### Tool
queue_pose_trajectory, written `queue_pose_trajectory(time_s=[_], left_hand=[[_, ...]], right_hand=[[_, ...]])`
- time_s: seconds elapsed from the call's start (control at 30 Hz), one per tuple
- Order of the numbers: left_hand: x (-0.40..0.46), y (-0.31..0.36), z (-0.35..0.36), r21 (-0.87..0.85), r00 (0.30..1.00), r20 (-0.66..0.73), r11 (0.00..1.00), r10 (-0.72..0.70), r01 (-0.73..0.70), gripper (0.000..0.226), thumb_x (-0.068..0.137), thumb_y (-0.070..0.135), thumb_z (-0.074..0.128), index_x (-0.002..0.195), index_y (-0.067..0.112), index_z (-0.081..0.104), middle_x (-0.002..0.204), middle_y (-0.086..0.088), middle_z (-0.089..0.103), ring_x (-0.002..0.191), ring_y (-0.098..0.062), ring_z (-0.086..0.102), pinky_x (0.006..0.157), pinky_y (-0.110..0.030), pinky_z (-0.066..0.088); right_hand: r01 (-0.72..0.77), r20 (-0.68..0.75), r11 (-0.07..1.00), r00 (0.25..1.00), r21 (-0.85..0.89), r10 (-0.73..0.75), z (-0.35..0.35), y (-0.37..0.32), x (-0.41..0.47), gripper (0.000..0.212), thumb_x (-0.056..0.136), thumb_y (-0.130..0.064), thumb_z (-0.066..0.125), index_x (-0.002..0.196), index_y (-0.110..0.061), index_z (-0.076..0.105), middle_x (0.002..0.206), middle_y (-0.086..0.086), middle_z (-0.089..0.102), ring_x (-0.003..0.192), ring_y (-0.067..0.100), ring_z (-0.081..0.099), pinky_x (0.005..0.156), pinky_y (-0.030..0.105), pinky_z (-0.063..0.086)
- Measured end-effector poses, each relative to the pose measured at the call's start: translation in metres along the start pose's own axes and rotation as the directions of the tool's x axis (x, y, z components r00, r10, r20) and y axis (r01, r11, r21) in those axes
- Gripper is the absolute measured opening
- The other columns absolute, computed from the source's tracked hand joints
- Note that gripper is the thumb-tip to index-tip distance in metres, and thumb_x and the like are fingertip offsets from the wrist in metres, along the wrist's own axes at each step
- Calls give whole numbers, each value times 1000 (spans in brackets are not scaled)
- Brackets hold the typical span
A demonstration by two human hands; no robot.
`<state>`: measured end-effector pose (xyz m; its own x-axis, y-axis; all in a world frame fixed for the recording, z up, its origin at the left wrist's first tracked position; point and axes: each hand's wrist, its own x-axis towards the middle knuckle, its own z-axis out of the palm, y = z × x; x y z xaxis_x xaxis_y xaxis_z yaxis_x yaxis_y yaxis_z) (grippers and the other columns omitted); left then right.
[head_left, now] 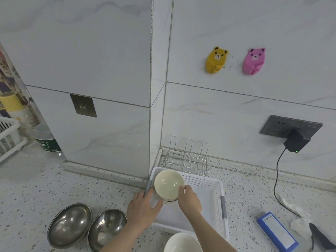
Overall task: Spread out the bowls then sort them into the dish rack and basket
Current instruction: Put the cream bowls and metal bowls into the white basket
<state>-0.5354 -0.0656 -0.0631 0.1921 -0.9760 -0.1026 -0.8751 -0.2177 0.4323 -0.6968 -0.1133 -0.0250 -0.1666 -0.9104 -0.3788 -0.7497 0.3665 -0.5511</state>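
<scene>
A cream ceramic bowl point(168, 182) is tilted toward me over the left end of the white perforated basket point(209, 190). My left hand point(143, 206) grips its lower left side, and my right hand point(189, 198) pinches its right rim. Behind the basket, against the wall, stands a small wire dish rack point(187, 159) with nothing in it. Two steel bowls point(70, 225) point(107, 228) lie side by side on the counter at the lower left. Another white bowl point(182, 242) sits at the bottom edge, in front of the basket.
A tiled pillar juts out left of the basket. A black charger point(296, 142) with its cable hangs from the wall socket at right. A blue box point(277, 231) and crumpled white plastic lie at the lower right. A white rack point(9, 137) and a bottle stand far left.
</scene>
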Motion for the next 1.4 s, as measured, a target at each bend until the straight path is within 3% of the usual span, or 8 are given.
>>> queue_pose_trajectory(time_s=[0.27,0.5,0.63,0.83,0.97,1.07,1.23,1.4], left_hand=[[-17,7,-13,-186,992,-123,982,15,-38,50,97,53,42,141,30,43,152,2,36,131,-20,45,101,-38,42],[-77,10,-8,-393,953,-288,919,-91,-31,27,91,26,65,114,13,61,117,-4,56,106,-22,53,88,-36,46],[-105,5,-3,-410,982,-172,912,-82,4,16,90,36,60,97,22,64,92,13,62,94,-13,60,71,-26,43],[-119,9,2,-302,934,335,924,-127,234,33,85,59,52,104,33,58,100,14,63,90,-8,61,73,-29,45],[-122,10,7,-376,915,396,896,-75,236,20,84,42,54,78,22,57,78,0,65,71,-14,56,69,-30,40],[-124,12,6,-418,906,420,874,-55,247,20,84,34,54,79,17,64,85,-14,74,71,-19,64,67,-32,43],[-128,17,7,-434,883,468,860,-40,269,15,88,23,58,83,15,69,71,0,76,63,-9,73,59,-25,55],[-131,21,5,-444,871,489,844,-52,300,15,85,13,57,83,5,68,83,-19,76,84,-32,74,65,-33,52]], right_hand=[[15,16,978,1000,207,-18,-28,15,-31,49,98,-50,31,135,-23,45,103,0,70,91,15,62,80,34,49],[68,-164,901,986,429,3,-58,69,-84,21,97,-31,46,105,-24,64,79,-9,70,61,4,53,56,23,42],[58,-220,873,974,484,57,-62,99,-114,16,96,-25,49,100,-24,65,80,-7,70,63,11,57,56,26,43],[-60,-167,938,978,341,123,-64,143,-149,17,95,-23,46,102,-24,61,85,-11,68,64,13,57,62,30,46],[-217,-40,975,975,46,219,-70,178,-164,23,96,-39,44,112,-29,57,104,-11,61,91,13,58,75,30,42],[-277,55,960,960,45,274,-73,200,-176,39,94,-52,47,117,-23,61,112,-5,62,98,14,57,80,31,42],[-316,196,932,939,175,281,-71,212,-197,42,87,-56,59,95,-15,68,87,-9,61,74,7,53,61,22,39],[-353,352,934,881,45,316,-74,215,-206,29,89,-32,63,104,-8,67,68,-2,49,49,9,37,38,15,26]])
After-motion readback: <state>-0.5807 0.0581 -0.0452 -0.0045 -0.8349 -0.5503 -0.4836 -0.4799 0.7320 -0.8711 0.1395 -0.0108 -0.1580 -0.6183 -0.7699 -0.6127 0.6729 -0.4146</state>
